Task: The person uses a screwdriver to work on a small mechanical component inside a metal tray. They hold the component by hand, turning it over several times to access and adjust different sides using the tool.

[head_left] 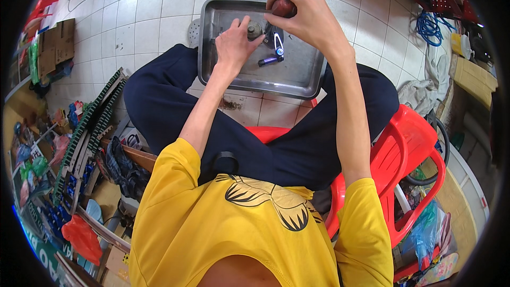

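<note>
My left hand reaches into the grey metal tray, its fingers apart beside a round, grey-green metal piece, fingertips at its edge. Above the tray's upper right part, my right hand is closed around a red-brown cylindrical object, possibly a handle; its lower end is partly hidden. Below that hand lies a purple and silver jointed metal part, with small dark pieces beside it that I cannot make out.
The tray is between my legs on a tiled floor. A red plastic chair stands at right, below a coiled blue hose and pale cloth. At left are cardboard, green-and-black strips and piled bags.
</note>
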`<state>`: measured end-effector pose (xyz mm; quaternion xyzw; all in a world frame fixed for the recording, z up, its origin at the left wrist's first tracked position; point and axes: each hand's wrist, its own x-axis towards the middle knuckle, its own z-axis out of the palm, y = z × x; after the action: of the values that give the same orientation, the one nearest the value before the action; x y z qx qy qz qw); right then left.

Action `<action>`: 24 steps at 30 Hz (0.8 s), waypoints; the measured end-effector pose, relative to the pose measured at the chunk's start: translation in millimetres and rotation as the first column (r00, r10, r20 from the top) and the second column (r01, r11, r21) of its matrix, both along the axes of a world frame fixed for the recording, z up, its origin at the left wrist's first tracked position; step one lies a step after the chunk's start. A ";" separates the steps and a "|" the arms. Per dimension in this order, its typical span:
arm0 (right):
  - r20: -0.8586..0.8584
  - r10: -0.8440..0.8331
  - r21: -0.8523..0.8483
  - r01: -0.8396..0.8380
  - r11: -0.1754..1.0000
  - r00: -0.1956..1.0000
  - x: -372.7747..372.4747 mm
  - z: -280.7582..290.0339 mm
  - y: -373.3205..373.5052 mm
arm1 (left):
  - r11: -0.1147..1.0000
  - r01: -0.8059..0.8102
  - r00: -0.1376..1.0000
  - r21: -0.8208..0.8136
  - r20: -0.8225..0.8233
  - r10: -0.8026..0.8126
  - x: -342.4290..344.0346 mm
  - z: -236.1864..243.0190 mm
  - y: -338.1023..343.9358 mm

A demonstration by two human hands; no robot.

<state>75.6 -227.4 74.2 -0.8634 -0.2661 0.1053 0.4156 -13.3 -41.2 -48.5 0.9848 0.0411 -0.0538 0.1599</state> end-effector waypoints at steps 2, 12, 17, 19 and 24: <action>0.020 -0.001 0.006 0.001 1.000 1.000 0.0 -0.4 0.1 | 1.000 0.000 1.000 -0.008 0.007 0.000 0.3 -0.4 0.0; -0.064 0.097 0.019 -0.096 0.995 0.993 -2.9 4.7 -5.8 | 1.000 0.025 0.999 -0.014 0.035 -0.025 -4.7 -4.3 -1.9; -0.022 0.159 0.005 -0.159 0.987 0.987 -6.9 1.9 -11.3 | 0.999 0.038 0.999 0.015 0.038 -0.039 -4.0 -7.2 -2.8; 0.009 0.160 0.002 -0.160 0.987 0.987 -7.7 0.6 -12.5 | 0.999 0.034 0.999 0.018 0.028 -0.034 -3.7 -5.7 -4.0; 0.003 0.118 0.015 -0.118 0.993 0.993 -7.9 2.1 -6.2 | 0.999 0.027 0.999 0.028 -0.032 -0.026 1.2 -1.0 -6.8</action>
<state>67.7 -233.6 76.2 -0.8432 -0.3179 0.1266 0.4146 -12.1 -48.0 -49.5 0.9865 0.0315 -0.0706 0.1443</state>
